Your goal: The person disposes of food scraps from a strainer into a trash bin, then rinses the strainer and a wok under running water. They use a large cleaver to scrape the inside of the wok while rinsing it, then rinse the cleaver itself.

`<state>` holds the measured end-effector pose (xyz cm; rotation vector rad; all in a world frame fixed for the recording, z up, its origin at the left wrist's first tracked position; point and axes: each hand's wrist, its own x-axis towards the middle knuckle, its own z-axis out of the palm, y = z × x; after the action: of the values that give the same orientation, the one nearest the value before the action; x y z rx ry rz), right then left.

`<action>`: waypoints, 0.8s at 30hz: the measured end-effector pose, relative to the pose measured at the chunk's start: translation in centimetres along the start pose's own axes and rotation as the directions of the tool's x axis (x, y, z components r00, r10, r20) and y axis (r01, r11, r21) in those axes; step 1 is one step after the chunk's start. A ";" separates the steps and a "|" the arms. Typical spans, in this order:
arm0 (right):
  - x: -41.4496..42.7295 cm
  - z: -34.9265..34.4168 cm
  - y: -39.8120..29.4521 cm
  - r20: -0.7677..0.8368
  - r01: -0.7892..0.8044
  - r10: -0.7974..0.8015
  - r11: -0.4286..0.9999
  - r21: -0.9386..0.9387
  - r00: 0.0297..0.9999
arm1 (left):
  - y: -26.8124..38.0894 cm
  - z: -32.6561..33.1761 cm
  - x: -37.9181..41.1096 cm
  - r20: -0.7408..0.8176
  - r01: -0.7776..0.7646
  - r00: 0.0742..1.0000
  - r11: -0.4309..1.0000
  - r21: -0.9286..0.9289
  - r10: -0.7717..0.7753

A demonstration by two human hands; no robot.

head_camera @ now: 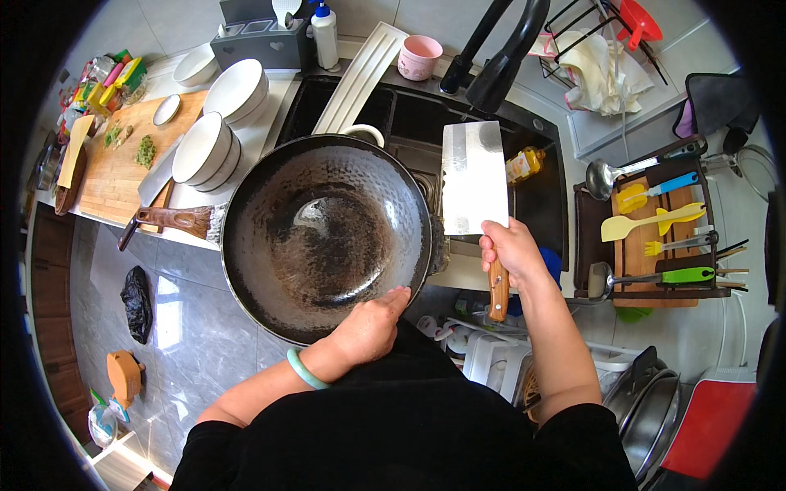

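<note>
My left hand (368, 328), with a pale green bangle at its wrist, grips the near right rim of a large dark wok (325, 233). The wok has a wooden handle (178, 221) pointing left and rests partly over the sink. In my right hand (509, 248) is a cleaver (473, 175), held by its wooden handle over the right part of the sink, blade pointing away from me. The wok's inside is bare, with brown and dark patches. Part of my left fingers is hidden behind the rim.
Stacked white bowls (206, 150) and a cutting board (116, 178) with chopped greens and a knife (158, 175) lie left. A black faucet (491, 67), pink cup (419, 58) and ridged white tray (362, 80) stand behind the wok. Right are a yellow bottle (525, 164) and a utensil rack (651, 227).
</note>
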<state>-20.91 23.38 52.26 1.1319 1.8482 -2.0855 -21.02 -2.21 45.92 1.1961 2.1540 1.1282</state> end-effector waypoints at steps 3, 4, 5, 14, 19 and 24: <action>0.3 -0.2 0.2 0.012 -0.001 0.001 1.000 0.002 1.000 | -0.1 0.1 0.0 0.011 0.000 1.000 1.000 0.004 0.000; 0.4 -0.3 0.3 0.017 0.001 -0.001 1.000 0.007 1.000 | -0.2 0.0 0.0 0.026 0.009 1.000 1.000 0.003 -0.009; 0.5 -0.4 0.4 0.021 0.005 -0.006 1.000 0.010 1.000 | -0.2 0.0 0.1 0.041 0.018 0.999 1.000 0.002 -0.018; 0.9 -0.2 0.6 -0.001 -0.002 0.002 0.999 0.052 1.000 | 0.3 0.3 0.4 -0.011 0.003 1.000 1.000 0.008 -0.003; 0.1 0.6 0.9 -0.047 0.010 -0.008 0.999 0.039 0.999 | 0.6 0.1 0.4 0.001 0.034 0.999 0.999 -0.004 -0.034; 0.1 0.5 1.5 -0.043 0.046 -0.044 0.998 0.032 0.998 | 0.5 0.0 0.3 -0.008 0.030 1.000 0.999 -0.021 -0.030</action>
<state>-20.32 22.61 50.97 1.1613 1.8816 -2.1401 -20.90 -1.84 46.28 1.1478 2.1539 1.1426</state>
